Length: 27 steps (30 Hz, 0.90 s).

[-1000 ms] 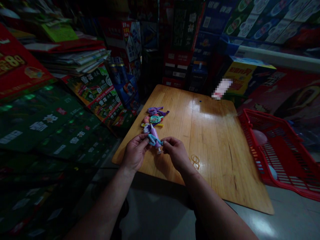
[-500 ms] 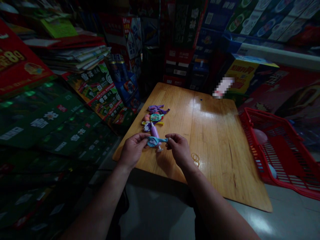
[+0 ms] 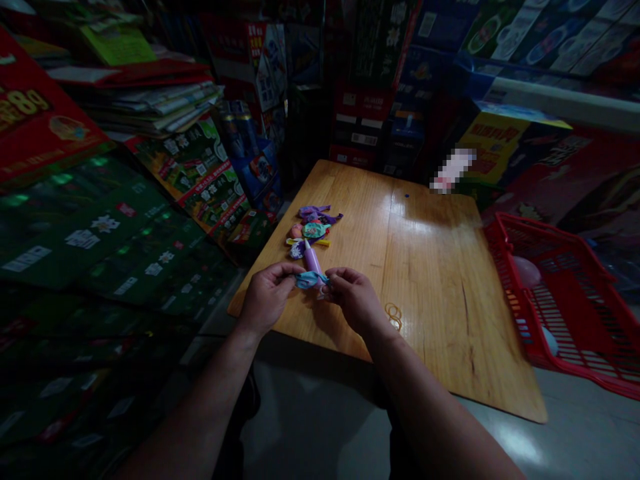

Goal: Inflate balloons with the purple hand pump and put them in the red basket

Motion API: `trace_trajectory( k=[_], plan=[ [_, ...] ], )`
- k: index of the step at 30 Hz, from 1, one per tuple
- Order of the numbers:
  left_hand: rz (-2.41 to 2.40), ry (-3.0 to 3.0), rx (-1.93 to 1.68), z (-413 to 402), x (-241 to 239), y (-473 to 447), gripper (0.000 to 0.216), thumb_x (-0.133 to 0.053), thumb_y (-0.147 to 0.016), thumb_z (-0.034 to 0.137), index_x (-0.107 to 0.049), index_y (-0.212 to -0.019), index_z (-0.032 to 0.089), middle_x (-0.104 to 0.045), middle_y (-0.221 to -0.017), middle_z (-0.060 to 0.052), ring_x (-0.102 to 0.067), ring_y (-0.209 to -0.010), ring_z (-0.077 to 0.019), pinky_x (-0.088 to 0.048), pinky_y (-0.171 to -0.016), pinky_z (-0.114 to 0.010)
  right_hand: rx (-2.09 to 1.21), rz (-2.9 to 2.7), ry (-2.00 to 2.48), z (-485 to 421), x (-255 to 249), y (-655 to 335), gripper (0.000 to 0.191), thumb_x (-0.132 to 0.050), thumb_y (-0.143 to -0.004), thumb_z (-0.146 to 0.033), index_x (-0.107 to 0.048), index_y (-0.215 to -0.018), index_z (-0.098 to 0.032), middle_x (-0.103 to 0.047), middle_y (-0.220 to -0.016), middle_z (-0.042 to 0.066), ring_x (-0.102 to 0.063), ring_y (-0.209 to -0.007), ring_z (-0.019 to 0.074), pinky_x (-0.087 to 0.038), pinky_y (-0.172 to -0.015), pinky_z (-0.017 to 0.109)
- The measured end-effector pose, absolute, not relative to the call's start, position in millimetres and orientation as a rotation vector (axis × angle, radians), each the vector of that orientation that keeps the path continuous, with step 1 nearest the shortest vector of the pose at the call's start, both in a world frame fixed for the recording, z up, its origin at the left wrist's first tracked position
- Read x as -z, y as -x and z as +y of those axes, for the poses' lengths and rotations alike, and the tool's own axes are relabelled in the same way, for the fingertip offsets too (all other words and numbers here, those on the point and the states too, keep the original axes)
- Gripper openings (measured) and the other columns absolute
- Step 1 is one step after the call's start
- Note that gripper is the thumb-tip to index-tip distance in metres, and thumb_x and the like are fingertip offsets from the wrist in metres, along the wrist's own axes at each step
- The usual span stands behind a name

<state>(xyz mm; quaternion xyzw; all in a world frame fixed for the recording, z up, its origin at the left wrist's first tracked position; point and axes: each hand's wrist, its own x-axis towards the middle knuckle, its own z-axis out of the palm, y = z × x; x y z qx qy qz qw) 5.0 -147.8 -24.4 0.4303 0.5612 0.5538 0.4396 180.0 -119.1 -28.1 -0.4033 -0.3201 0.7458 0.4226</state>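
Observation:
Over the near left part of a wooden table point(image 3: 435, 280), both my hands pinch a limp light-blue balloon point(image 3: 306, 280). My left hand point(image 3: 267, 297) grips its left end and my right hand point(image 3: 353, 300) grips its right end, fingers closed. Just behind the balloon lies a small purple hand pump point(image 3: 313, 259). Beyond it sits a little pile of deflated balloons point(image 3: 313, 227) in purple, teal, pink and yellow. A few rubber bands point(image 3: 393, 315) lie on the wood to the right of my right hand.
A red plastic basket point(image 3: 565, 300) stands on the floor at the table's right edge, with a pink balloon point(image 3: 526, 270) inside. Stacked printed cartons point(image 3: 190, 180) crowd the left side and the back wall. Grey floor shows in front of the table.
My hands have drawn closer together with the blue balloon, which is now bunched shorter between them. The view has shifted slightly.

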Motion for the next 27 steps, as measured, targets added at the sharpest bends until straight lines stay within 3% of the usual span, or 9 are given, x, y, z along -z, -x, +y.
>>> trace_trajectory(
  k=[5, 8, 10, 14, 27],
  plan=[
    [1.589, -1.155, -1.523, -149.4, 21.7, -3.3, 0.022, -0.069, -0.075, 0.024, -0.073, -0.096, 0.020, -0.071, -0.098, -0.007, -0.064, -0.088, -0.0194, -0.048, -0.075, -0.026, -1.821, -0.878, 1.002, -120.7, 30.9, -178.0, 0.021, -0.074, -0.071, -0.027, -0.064, -0.084, -0.016, -0.068, -0.077, 0.003, -0.065, -0.067, 0.0138, -0.053, -0.062, 0.027],
    [1.642, -1.092, -1.452, -154.8, 22.6, -7.7, 0.017, -0.072, -0.074, 0.033, -0.072, -0.079, 0.018, -0.069, -0.076, -0.006, -0.060, -0.068, -0.0164, -0.044, -0.060, -0.025, -1.844, -0.857, 1.011, -122.0, 31.6, -175.6, 0.024, -0.076, -0.069, -0.027, -0.062, -0.085, -0.016, -0.068, -0.079, 0.003, -0.067, -0.067, 0.0150, -0.054, -0.062, 0.028],
    [1.483, -0.948, -1.275, -159.1, 24.2, -13.2, 0.026, -0.070, -0.076, 0.041, -0.071, -0.071, 0.015, -0.066, -0.065, -0.006, -0.053, -0.054, -0.0127, -0.037, -0.050, -0.024, -1.861, -0.851, 1.012, -122.9, 32.9, -173.9, 0.026, -0.077, -0.068, -0.027, -0.061, -0.085, -0.016, -0.068, -0.078, 0.003, -0.067, -0.065, 0.0147, -0.055, -0.063, 0.028],
    [1.282, -0.702, -1.143, -163.7, 28.2, -21.4, 0.030, -0.073, -0.073, 0.042, -0.073, -0.075, 0.013, -0.069, -0.069, -0.008, -0.044, -0.047, -0.0075, -0.026, -0.045, -0.022, -1.876, -0.876, 0.996, -125.1, 36.1, -171.0, 0.025, -0.077, -0.070, -0.027, -0.061, -0.086, -0.016, -0.069, -0.078, 0.003, -0.068, -0.065, 0.0143, -0.055, -0.065, 0.028],
    [1.327, -0.768, -1.242, -164.7, 38.8, -17.9, 0.025, -0.075, -0.071, 0.038, -0.072, -0.074, 0.013, -0.067, -0.067, -0.006, -0.050, -0.055, -0.0103, -0.034, -0.051, -0.023, -1.797, -1.031, 1.046, -131.5, 36.5, -163.3, 0.021, -0.076, -0.071, -0.029, -0.064, -0.081, -0.015, -0.068, -0.073, 0.003, -0.065, -0.061, 0.0132, -0.054, -0.063, 0.028]
  ],
)
